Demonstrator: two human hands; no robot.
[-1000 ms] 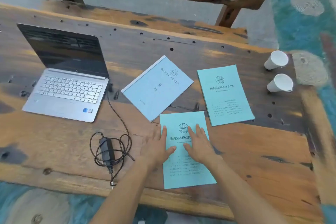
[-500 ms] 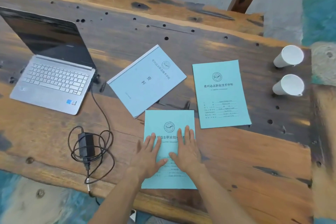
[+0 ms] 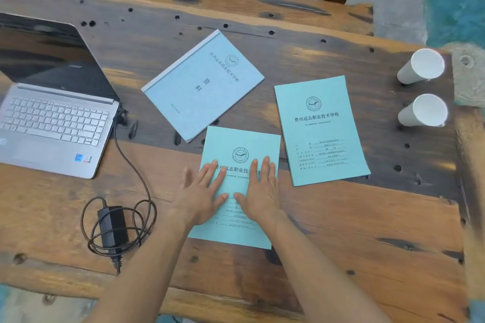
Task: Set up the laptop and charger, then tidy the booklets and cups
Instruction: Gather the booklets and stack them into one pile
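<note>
Head view shows us three booklets on the worn wooden table. Nearest us lies a teal booklet, flat, face up, with a round emblem and a line of black characters across its cover and ruled lines lower down. Our left hand rests on its left side, palm down, fingers spread and straight, the outer part of the hand lying over the booklet's left edge onto the wood. Our right hand lies flat on the cover just beside it, fingers extended and close together, thumb pointing inward toward the left thumb; the thumbs are near but apart. Neither hand grips anything; both simply press on the cover.

A second teal booklet lies flat to the right, apart from the first. A paler blue booklet sits turned at an angle behind, its near corner just beside the first booklet's top edge. At far left we see the open silver laptop, with a cable running to the black charger brick amid its coiled cord. Two white paper cups lie on their sides near the right edge.
</note>
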